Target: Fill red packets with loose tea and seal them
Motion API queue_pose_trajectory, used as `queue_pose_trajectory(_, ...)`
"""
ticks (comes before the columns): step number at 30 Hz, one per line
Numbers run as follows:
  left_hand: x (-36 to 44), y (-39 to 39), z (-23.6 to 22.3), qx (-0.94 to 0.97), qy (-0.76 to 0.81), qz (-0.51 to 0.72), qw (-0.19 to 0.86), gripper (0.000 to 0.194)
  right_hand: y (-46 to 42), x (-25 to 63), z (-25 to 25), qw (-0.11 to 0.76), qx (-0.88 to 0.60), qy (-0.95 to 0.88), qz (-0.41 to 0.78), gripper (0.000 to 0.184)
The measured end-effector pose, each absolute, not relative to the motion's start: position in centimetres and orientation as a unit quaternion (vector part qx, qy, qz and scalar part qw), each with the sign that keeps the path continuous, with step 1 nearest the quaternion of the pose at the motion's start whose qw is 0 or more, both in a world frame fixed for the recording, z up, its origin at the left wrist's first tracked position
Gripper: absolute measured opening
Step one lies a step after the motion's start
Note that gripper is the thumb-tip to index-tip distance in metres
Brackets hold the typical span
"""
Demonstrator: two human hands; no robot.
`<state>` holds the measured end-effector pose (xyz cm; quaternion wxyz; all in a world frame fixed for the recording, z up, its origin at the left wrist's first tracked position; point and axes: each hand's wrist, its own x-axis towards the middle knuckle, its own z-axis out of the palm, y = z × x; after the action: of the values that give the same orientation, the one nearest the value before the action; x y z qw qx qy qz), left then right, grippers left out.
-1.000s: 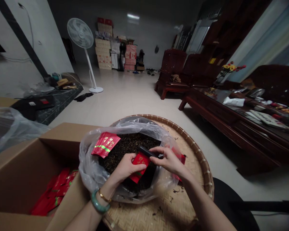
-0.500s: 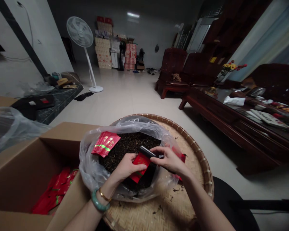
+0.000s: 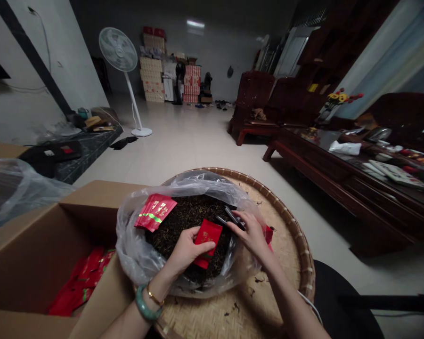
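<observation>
My left hand (image 3: 184, 248) pinches a red packet (image 3: 209, 238) by its side, thumb across its front, gold characters facing up. My right hand (image 3: 251, 231) grips a slim black handheld bag sealer (image 3: 235, 218), whose two jaws are spread just right of the packet's top edge, apart from it. Both hands are over dark, twisted tea leaves (image 3: 187, 213) in a clear plastic bag (image 3: 127, 223). A fanned stack of red packets (image 3: 155, 212) lies on the tea at the left. Under the bag is a round woven bamboo tray (image 3: 305, 256).
At the left, an open cardboard box (image 3: 24, 254) holds many red packets (image 3: 86, 278). More red packaging (image 3: 269, 234) shows beyond my right hand on the tray. A white standing fan (image 3: 118, 49), wooden chairs (image 3: 256, 106) and a low wooden table (image 3: 325, 174) stand farther off.
The bag sealer was across the packet's top edge with its jaws together. Now its jaws are apart and my right hand has drawn it off to the right. The packet stays in my left hand.
</observation>
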<state>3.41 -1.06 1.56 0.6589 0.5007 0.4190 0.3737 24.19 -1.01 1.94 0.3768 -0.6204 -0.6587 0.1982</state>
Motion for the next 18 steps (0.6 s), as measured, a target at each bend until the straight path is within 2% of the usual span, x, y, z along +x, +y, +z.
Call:
queue_pose_trajectory(2, 3.6, -1.3, 1.7, 0.508, 0.422, 0.371, 0.652, 0.039, -1.6, 22.4, 3.2, 0.421, -0.584, -0.635, 0.28, 0.034)
queue_pose_trajectory(5, 3.8, -1.4, 2.3, 0.505, 0.419, 0.386, 0.649, 0.039, -2.2, 19.9, 4.3, 0.438, -0.552, -0.621, 0.343, 0.024)
queue_pose_trajectory(10, 3.7, -1.1, 3.1, 0.479, 0.434, 0.444, 0.621, 0.032, -2.9, 18.5, 4.5, 0.434, -0.532, -0.636, 0.352, 0.028)
queue_pose_trajectory(14, 3.7, -1.2, 3.0, 0.456, 0.428, 0.458, 0.632, 0.037, -3.2, 18.9, 4.8, 0.418, -0.527, -0.643, 0.365, 0.029)
queue_pose_trajectory(18, 3.9, -1.6, 2.6, 0.443, 0.439, 0.458, 0.633, 0.042, -3.4, 18.7, 4.7, 0.394, -0.516, -0.611, 0.454, 0.036)
